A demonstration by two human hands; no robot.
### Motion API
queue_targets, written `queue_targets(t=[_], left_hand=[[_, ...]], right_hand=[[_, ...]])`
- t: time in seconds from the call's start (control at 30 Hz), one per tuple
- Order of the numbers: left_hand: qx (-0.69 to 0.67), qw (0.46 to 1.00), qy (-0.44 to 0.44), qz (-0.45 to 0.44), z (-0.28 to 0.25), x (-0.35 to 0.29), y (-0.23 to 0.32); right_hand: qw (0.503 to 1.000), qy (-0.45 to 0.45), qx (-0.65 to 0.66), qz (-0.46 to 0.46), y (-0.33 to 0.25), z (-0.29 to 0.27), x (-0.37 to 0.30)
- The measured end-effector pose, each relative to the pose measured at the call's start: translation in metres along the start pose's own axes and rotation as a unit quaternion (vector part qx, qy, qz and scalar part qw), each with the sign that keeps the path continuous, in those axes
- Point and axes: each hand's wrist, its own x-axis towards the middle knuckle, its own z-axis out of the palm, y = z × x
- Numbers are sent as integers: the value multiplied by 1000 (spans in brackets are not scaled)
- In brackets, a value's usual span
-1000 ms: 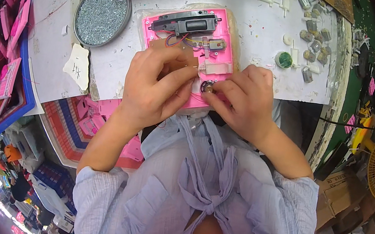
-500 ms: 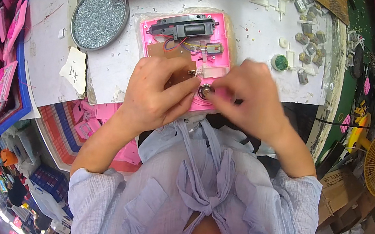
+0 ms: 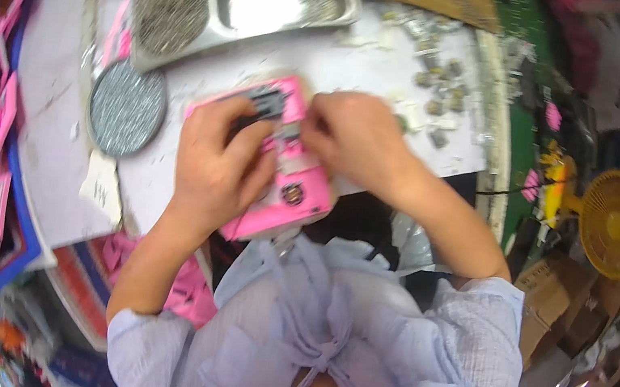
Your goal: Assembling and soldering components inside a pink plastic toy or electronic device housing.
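Observation:
An opened pink plastic casing (image 3: pixel 310 185) lies tilted on the worktable in front of me. Inside it are a black oblong part (image 3: pixel 267 98) near the far end and a dark round part with a metallic centre (image 3: pixel 293 194) near the close end. My left hand (image 3: pixel 219 158) rests over the casing's left side, fingers curled down into it; what they grip is hidden. At the casing's far right edge, my right hand (image 3: pixel 356 140) is closed with fingertips pinched together. Motion blur hides anything small between them.
A round dish of small metal screws (image 3: pixel 127 110) stands to the left, with a torn white piece (image 3: pixel 103 190) below it. Behind is a steel tray (image 3: pixel 188 38) heaped with small metal pieces. Several small motors (image 3: pixel 442 89) lie at the right. A yellow fan (image 3: pixel 615 224) stands farther right.
The view has shifted, so the table things sit lower and further left. My right hand has left the round part for the casing's far right edge. My left hand stays over the casing.

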Motion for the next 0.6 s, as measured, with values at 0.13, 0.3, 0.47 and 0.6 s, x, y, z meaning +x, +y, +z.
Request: queue_targets(t=[0.13, 0.3, 0.47, 0.6], left_hand=[[14, 999, -53, 2, 1, 4, -8], [16, 998, -46, 42, 1, 11, -11], [0, 995, -62, 73, -5, 18, -16], [9, 986, -75, 150, -5, 14, -37]], right_hand=[[979, 48, -186, -64, -17, 15, -3], [916, 37, -370, -149, -42, 18, -8], [933, -33, -318, -166, -45, -2, -11], [950, -91, -285, -92, -6, -77, 18]])
